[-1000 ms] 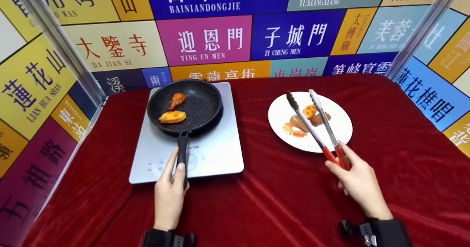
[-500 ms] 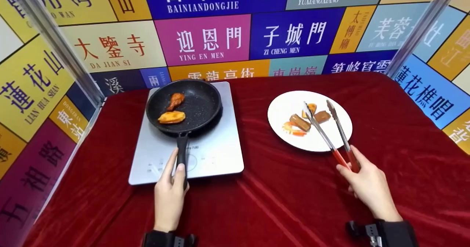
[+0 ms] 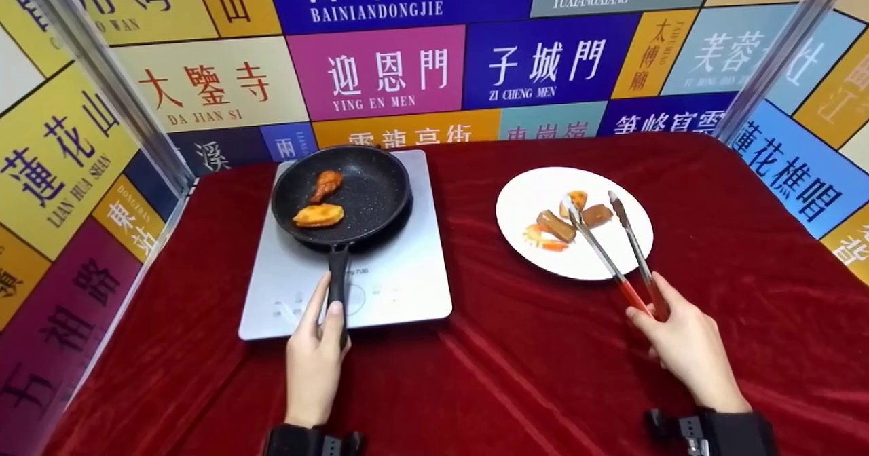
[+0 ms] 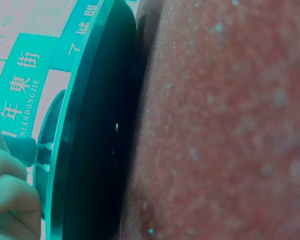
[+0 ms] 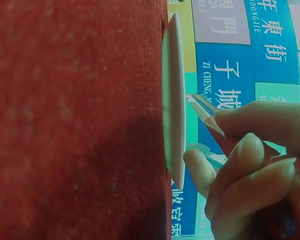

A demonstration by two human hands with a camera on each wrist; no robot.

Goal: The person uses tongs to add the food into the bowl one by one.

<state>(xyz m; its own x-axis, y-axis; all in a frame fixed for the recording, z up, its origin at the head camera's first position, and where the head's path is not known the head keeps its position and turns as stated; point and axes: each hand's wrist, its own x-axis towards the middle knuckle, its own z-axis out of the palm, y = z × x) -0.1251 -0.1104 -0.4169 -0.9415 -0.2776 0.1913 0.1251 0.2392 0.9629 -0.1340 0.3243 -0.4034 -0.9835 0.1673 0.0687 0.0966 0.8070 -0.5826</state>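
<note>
The black frying pan [image 3: 370, 201] sits on the silver cooktop [image 3: 414, 286], its handle running lengthwise toward the person; a drumstick [image 3: 328, 183] and a yellow piece [image 3: 318, 216] lie in its left side. The left hand [image 3: 316, 354] has its grip wrapped around that handle. To the right, the metal tongs [image 3: 607, 259], arms spread, reach diagonally away and leftward over several food pieces on the white plate [image 3: 536, 198]. The right hand [image 3: 686, 347] pinches their red ends in its grip. A wrinkled red cloth [image 3: 489, 374] covers the counter. Behind stand walls of coloured, lettered panels [image 3: 387, 76], with metal posts [image 3: 115, 86] in both corners.
</note>
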